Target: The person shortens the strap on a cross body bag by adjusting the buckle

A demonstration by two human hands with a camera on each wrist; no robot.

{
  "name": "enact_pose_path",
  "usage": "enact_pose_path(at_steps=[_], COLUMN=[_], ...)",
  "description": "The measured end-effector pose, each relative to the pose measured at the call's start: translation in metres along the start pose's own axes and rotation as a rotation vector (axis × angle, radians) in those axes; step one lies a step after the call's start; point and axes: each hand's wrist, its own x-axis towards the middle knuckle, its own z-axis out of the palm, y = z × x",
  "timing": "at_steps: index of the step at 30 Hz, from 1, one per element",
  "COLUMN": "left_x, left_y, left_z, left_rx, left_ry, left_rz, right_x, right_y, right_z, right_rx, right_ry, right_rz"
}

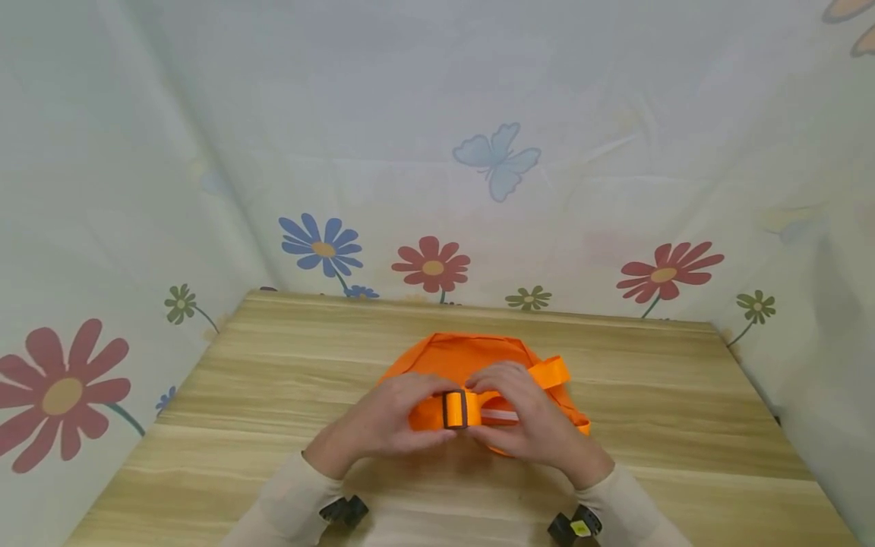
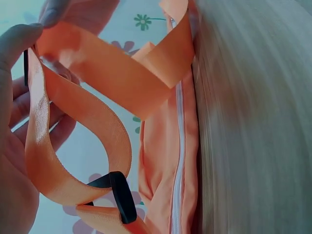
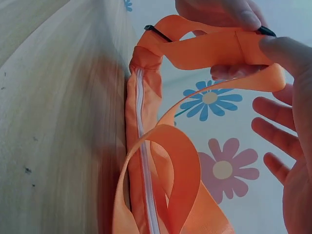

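An orange fabric bag [image 1: 472, 349] with a white zipper [image 3: 141, 107] lies on the wooden table. Its orange webbing strap [image 2: 112, 73] is lifted in loops above it. My left hand [image 1: 393, 414] pinches the strap at a black buckle [image 1: 454, 410] between thumb and fingers. From the other side, my right hand [image 1: 522, 414] pinches the strap right beside that buckle, its other fingers spread in the right wrist view. A second black slider [image 2: 124, 197] sits lower on the strap loop. In the head view the hands partly hide the bag.
The wooden table [image 1: 683, 425] reaches back to a pale curtain [image 1: 383, 114] printed with flowers and a butterfly. The curtain also hangs at the left and right sides. A loose strap loop [image 1: 550, 372] sticks out right of the bag.
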Motion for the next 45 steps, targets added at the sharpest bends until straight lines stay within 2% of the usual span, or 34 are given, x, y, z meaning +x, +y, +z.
enact_pose_path(at_steps=[4,8,15,20,22,25,30,35,39,45], left_x=[0.001,0.001,0.002,0.001,0.001,0.000,-0.002,-0.003,-0.004,-0.003], left_y=[-0.001,-0.001,-0.002,0.002,0.002,0.002,0.001,-0.001,-0.001,0.000], left_z=[-0.002,-0.004,-0.003,-0.005,-0.006,-0.009,-0.012,-0.011,-0.009,-0.006], left_rx=[-0.043,-0.072,-0.108,-0.146,-0.147,-0.140,-0.127,-0.120,-0.108,-0.127], left_ry=[-0.017,-0.026,-0.028,-0.029,-0.025,-0.015,-0.007,0.026,0.052,0.061], left_rz=[0.013,0.026,0.062,0.036,0.033,0.025,-0.016,0.010,0.017,-0.010], right_x=[-0.003,-0.005,-0.006,-0.004,-0.004,-0.005,-0.005,-0.004,-0.004,-0.004], right_y=[0.001,0.003,0.005,0.005,0.005,0.004,0.002,0.000,-0.001,-0.002], right_z=[-0.002,-0.001,0.001,0.002,0.002,0.000,-0.003,-0.002,-0.002,-0.002], right_rx=[0.016,0.045,0.215,0.304,0.321,0.294,0.184,0.113,0.084,0.067], right_ry=[0.003,0.022,0.083,0.123,0.122,0.119,0.110,0.100,0.098,0.087], right_rz=[0.003,-0.039,-0.112,-0.155,-0.145,-0.111,-0.078,-0.087,-0.081,-0.061])
